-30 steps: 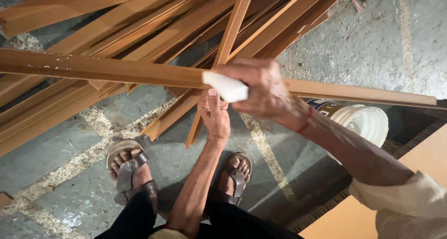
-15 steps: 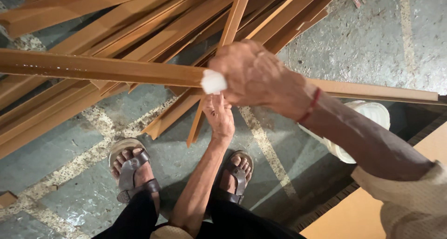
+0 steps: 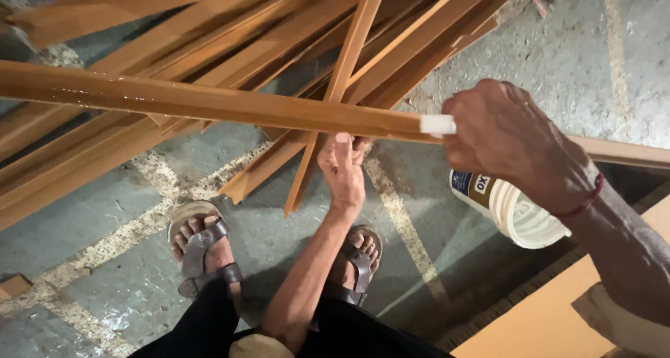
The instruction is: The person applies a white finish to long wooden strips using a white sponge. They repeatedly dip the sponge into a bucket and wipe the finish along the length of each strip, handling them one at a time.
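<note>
A long brown wooden strip (image 3: 209, 101) runs level across the view, its left part glossy and wet. My left hand (image 3: 343, 164) grips the strip from below near its middle. My right hand (image 3: 513, 142) is closed on a small white pad (image 3: 438, 125) pressed against the strip's top face, to the right of the left hand. The strip carries on to the right behind my right wrist.
A pile of similar wooden strips (image 3: 265, 44) lies on the grey concrete floor beyond. A white plastic tub (image 3: 513, 211) sits on the floor under my right hand. My sandalled feet (image 3: 202, 250) stand below. A tan board (image 3: 558, 323) fills the lower right corner.
My right hand has slid the white pad rightward along the strip, uncovering more of its surface. The left hand stays in place under the strip.
</note>
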